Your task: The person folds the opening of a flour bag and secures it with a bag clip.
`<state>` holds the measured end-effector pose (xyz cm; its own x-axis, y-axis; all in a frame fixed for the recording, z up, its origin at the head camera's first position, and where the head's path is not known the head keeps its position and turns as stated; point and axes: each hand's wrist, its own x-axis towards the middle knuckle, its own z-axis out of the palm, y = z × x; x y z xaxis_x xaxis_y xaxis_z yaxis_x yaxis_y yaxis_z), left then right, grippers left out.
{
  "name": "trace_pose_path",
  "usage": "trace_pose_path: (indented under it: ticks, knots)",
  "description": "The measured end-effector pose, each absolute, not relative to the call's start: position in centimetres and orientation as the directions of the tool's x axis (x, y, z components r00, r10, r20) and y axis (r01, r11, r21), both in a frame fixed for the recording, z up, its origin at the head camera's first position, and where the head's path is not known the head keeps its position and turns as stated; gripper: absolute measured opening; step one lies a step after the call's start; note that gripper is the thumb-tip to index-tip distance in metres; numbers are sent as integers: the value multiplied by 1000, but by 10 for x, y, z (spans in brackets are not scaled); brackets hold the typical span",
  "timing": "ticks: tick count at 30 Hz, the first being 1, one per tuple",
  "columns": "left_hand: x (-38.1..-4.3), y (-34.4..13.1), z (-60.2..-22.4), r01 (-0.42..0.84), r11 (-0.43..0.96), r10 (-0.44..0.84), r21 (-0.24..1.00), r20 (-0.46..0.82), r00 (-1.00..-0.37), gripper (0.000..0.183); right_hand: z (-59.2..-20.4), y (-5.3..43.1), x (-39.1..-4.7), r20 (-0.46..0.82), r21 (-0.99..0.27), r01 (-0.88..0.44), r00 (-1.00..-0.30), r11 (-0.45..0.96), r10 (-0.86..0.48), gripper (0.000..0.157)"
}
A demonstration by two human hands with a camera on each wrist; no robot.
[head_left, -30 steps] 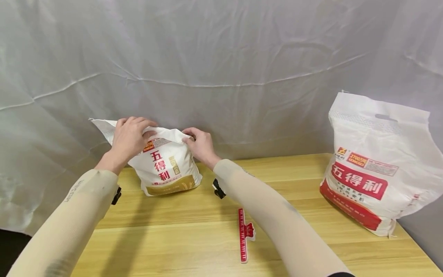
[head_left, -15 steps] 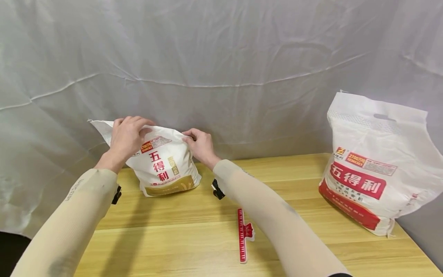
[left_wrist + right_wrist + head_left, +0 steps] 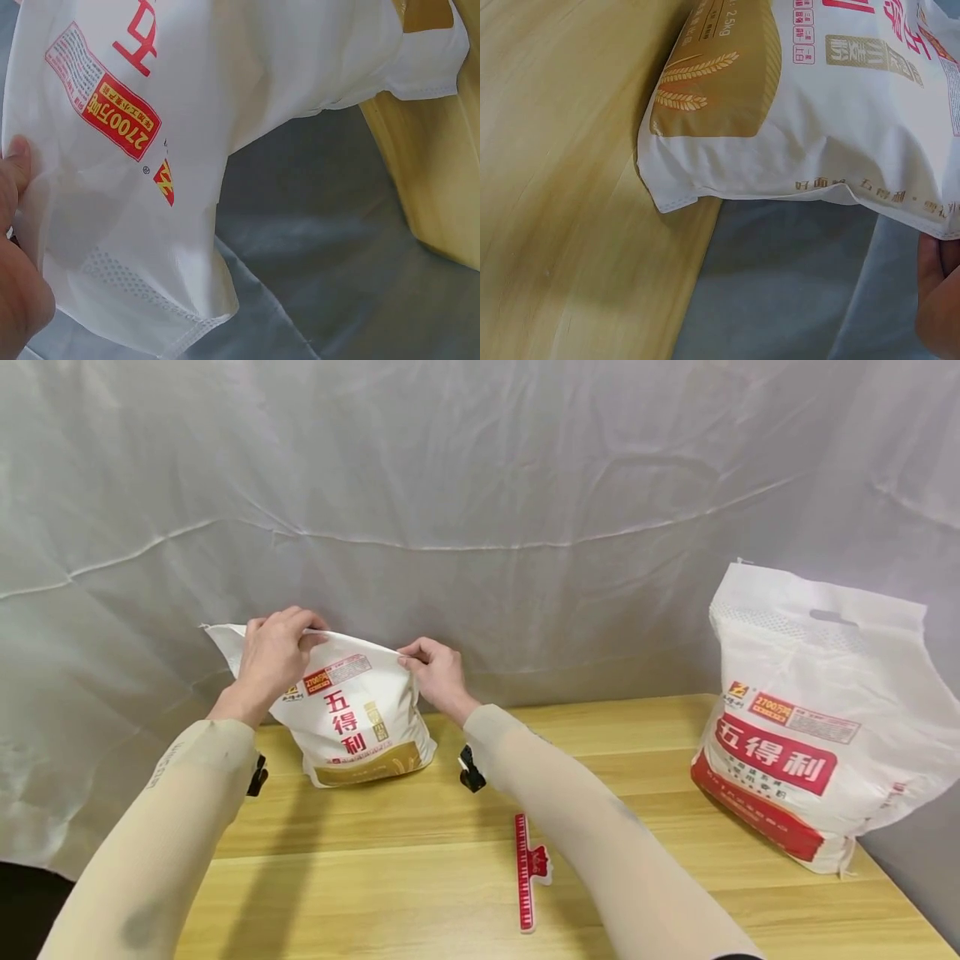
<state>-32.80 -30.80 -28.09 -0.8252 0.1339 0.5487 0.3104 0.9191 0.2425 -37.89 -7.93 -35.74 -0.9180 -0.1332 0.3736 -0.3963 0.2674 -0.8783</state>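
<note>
Bag's (image 3: 356, 710) top edge now pulled straighter
Left hand (image 3: 273, 647) and right hand (image 3: 437, 672) grip it; straightening seems nearly done, clip (image 3: 526, 872) untouched on worktop (image 3: 405, 852)

The bag (image 3: 356, 710) that I pinch is of smooth, matt, cloth-like sheeting, softly creased; the second bag (image 3: 813, 718) looks alike, but more wrinkled. My sleeves (image 3: 570, 806) are of smooth, matt fabric, the clip (image 3: 524, 872) of glossy plastic. The table (image 3: 367, 877) shows smooth, faintly shiny wood grain, the curtain (image 3: 480, 460) creased cloth with a soft sheen.
</note>
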Motion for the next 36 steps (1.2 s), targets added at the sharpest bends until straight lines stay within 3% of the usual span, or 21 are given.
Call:
trace_pose_path:
  ticks: [12, 21, 27, 36]
  knots:
    - [-329, -312, -284, 330, 905, 118, 269, 585, -803, 9, -357, -78, -379, 371, -883, -395, -918, 254, -141, 6]
    - [-329, -314, -286, 314, 893, 93, 324, 549, -831, 13, -358, -76, -376, 373, -883, -398, -917, 250, -141, 7]
    - [-328, -315, -285, 327, 865, 81, 381, 536, -840, 15, -356, -74, -371, 367, -875, -396, -917, 277, -153, 14]
    - [-326, -316, -289, 330, 867, 77, 373, 554, -829, 13, -353, -64, -358, 356, -849, -424, -900, 316, -250, 27]
